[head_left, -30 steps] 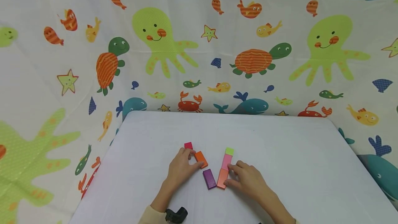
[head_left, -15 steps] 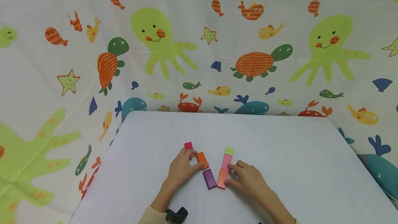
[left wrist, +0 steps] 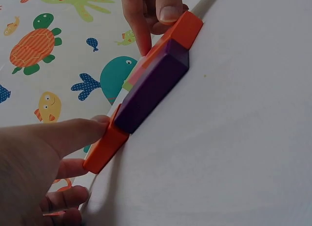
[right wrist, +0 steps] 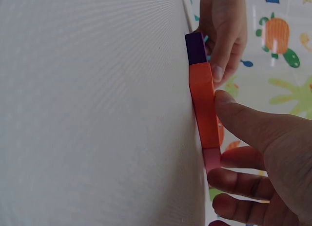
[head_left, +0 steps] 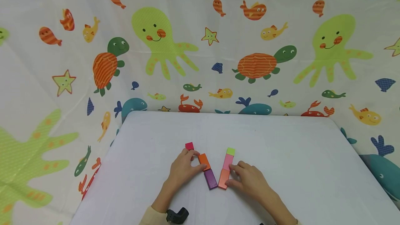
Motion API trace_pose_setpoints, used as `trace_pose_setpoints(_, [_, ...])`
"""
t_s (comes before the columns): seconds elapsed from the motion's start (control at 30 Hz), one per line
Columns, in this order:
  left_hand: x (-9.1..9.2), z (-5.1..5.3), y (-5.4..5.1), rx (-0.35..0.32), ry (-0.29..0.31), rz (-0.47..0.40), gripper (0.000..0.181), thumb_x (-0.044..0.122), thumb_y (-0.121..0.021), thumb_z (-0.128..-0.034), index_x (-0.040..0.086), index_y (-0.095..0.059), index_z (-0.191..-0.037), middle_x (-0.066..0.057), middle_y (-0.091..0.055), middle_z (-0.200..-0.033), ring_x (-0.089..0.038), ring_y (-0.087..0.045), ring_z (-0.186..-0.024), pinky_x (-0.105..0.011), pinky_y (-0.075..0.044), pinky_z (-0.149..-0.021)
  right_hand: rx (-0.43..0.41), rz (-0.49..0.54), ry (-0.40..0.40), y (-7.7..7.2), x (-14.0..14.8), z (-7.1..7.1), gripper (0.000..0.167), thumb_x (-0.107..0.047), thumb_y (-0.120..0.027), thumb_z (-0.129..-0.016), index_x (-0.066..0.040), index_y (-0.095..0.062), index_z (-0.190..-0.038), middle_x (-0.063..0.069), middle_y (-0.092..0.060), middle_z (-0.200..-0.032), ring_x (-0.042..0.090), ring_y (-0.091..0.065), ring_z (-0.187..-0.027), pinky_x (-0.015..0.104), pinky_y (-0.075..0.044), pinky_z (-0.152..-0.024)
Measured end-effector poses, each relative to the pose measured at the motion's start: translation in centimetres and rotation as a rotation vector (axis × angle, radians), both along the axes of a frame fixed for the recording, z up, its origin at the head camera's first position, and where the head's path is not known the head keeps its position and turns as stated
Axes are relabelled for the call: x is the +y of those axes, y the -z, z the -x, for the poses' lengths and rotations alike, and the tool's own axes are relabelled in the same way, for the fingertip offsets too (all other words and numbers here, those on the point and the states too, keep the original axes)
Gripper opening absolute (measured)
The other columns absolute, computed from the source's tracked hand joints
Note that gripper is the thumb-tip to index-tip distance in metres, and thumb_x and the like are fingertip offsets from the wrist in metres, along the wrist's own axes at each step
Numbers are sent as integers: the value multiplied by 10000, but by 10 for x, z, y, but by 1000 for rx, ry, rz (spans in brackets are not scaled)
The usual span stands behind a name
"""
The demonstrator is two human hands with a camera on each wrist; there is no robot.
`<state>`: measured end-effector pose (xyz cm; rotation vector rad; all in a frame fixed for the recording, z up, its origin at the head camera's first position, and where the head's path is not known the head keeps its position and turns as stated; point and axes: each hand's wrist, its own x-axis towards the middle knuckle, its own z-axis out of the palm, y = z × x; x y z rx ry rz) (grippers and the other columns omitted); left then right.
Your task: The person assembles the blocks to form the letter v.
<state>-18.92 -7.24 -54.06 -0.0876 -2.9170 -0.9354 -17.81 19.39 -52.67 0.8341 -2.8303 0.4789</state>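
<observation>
My left hand (head_left: 183,166) pinches an orange block (head_left: 204,161) between thumb and forefinger. The near end of that block meets a purple block (head_left: 210,179). A coral block (head_left: 223,178) lies just right of the purple one, their near corners close together. Beyond it, in one slanting line, come a pink block (head_left: 228,161) and a lime green block (head_left: 231,151). The thumb and fingers of my right hand (head_left: 250,180) touch the right side of the coral and pink blocks. A red block (head_left: 189,146) sits past my left fingertips, partly hidden.
The blocks lie on a white table (head_left: 290,155). Behind it hangs a white cloth (head_left: 200,55) printed with sea animals. A black wrist device (head_left: 177,216) is strapped at my left sleeve.
My left hand has slid the orange block slightly right and nearer, bringing its end against the purple block. My right hand and its row of blocks have stayed put.
</observation>
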Motion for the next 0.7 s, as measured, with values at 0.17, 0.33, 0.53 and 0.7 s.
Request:
trace_pose_setpoints(0.17, [1, 0, 0, -5, 0, 1, 429, 484, -786, -796, 209, -676, -1107, 14, -548, -939, -91, -503, -798, -238, -424, -631, 13, 0, -5, 1, 0, 0, 538, -530, -779, -773, -136, -745, -1138, -113, -541, -807, 11, -468, -680, 236, -403, -607])
trace_pose_setpoints(0.33, [-3, -3, -1, -5, 11, -3, 431, 485, -789, -793, 213, -676, -1108, 13, -548, -939, -93, -505, -804, -244, -425, -634, 10, 0, 6, 0, -3, -5, 537, -530, -778, -775, -137, -745, -1139, -113, -546, -810, 8, -468, -680, 239, -409, -610])
trace_pose_setpoints(0.53, [-8, -6, 0, -2, 28, -6, 428, 486, -789, -791, 220, -675, -1106, 12, -550, -940, -93, -506, -812, -247, -424, -638, -3, 2, 25, 0, -9, -12, 538, -527, -782, -775, -137, -744, -1144, -114, -549, -815, 6, -462, -683, 241, -416, -616])
trace_pose_setpoints(0.7, [-7, -11, 0, -1, 28, -4, 420, 481, -787, -793, 221, -675, -1103, 11, -549, -940, -94, -506, -813, -248, -424, -635, 10, 3, 20, 3, -8, -16, 534, -520, -787, -771, -135, -745, -1140, -113, -555, -813, 4, -468, -677, 242, -418, -612])
